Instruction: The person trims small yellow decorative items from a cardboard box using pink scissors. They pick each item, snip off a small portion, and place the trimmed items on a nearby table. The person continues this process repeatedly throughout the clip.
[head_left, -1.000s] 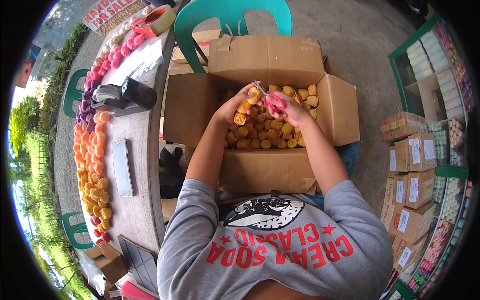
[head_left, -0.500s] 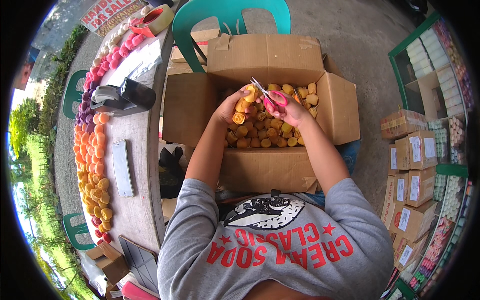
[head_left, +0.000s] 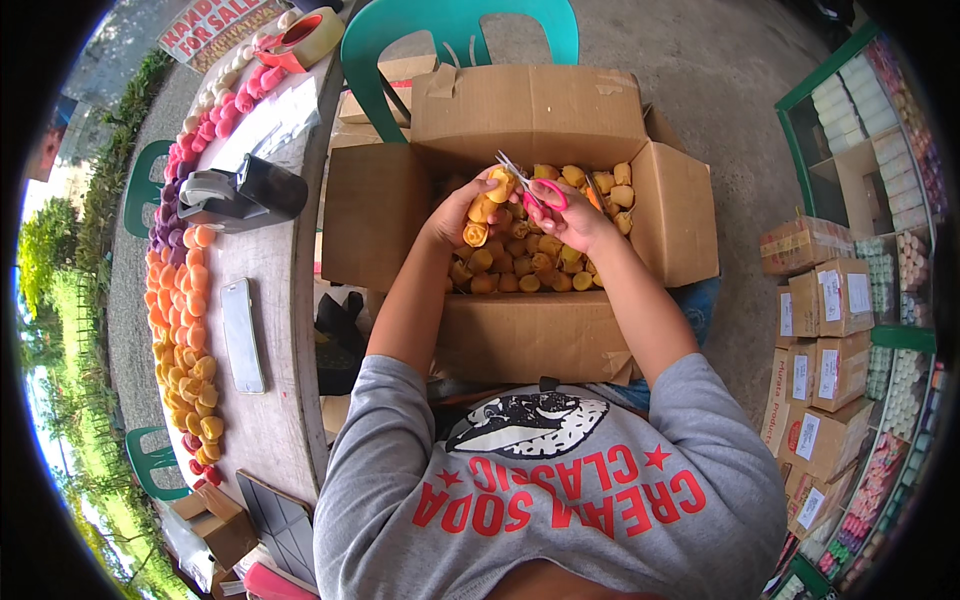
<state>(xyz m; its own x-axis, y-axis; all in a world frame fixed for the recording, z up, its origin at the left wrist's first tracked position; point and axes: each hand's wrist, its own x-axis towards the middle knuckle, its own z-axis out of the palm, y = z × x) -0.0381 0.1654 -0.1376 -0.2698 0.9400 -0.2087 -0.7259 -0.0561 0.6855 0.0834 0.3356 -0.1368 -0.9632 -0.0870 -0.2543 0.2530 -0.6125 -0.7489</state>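
My left hand (head_left: 460,208) is closed around a few yellow-orange rose-shaped pieces (head_left: 476,234), held in a short row. Pink-handled scissors (head_left: 545,196) are in my right hand (head_left: 580,224), its fingers at the handle loops. Their blades point up and left, against or right beside the topmost piece; whether they touch it I cannot tell. Both hands are above an open cardboard box (head_left: 525,105) that holds many similar yellow pieces (head_left: 520,262). Another slim tool with an orange part (head_left: 595,197) lies among the pieces at the box's right side, partly hidden.
At left a long table (head_left: 285,330) carries rows of coloured flower-like pieces (head_left: 180,300), a phone (head_left: 243,335), a black tape dispenser (head_left: 245,195) and a tape roll (head_left: 312,38). A green chair (head_left: 370,45) stands behind the box. Stacked cartons (head_left: 835,370) and shelves (head_left: 860,180) are at right.
Very little differs. The scissors and both hands have shifted slightly up and left along with the whole view; the same pieces stay in my left hand.
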